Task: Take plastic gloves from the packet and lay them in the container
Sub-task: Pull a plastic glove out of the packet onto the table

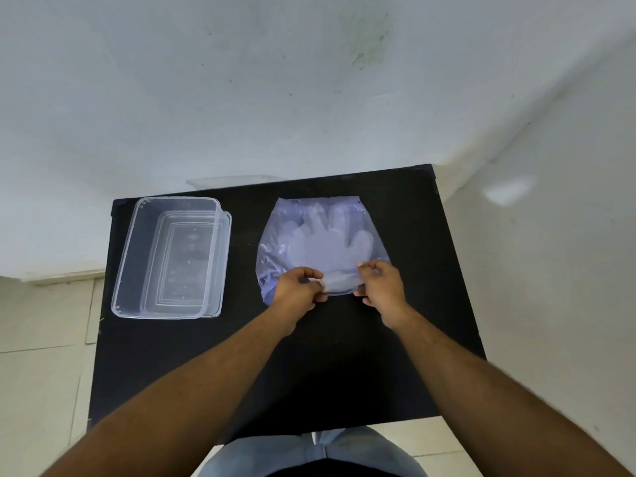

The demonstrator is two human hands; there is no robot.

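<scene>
A clear bluish plastic packet (275, 235) lies flat on the black table (344, 356), right of centre. Inside it shows a stack of see-through plastic gloves (327, 242), fingers pointing away from me. My left hand (297, 287) pinches the packet's near edge on the left side. My right hand (382, 282) pinches the same near edge on the right side. Between my fingertips the near end of the gloves shows as a pale strip. A clear rectangular container (127, 256) stands empty at the table's left.
The container rests on its clear lid (225, 256), which sticks out at the right. White walls rise behind and to the right of the table. Tiled floor shows at the left, and my knees are below the table's near edge.
</scene>
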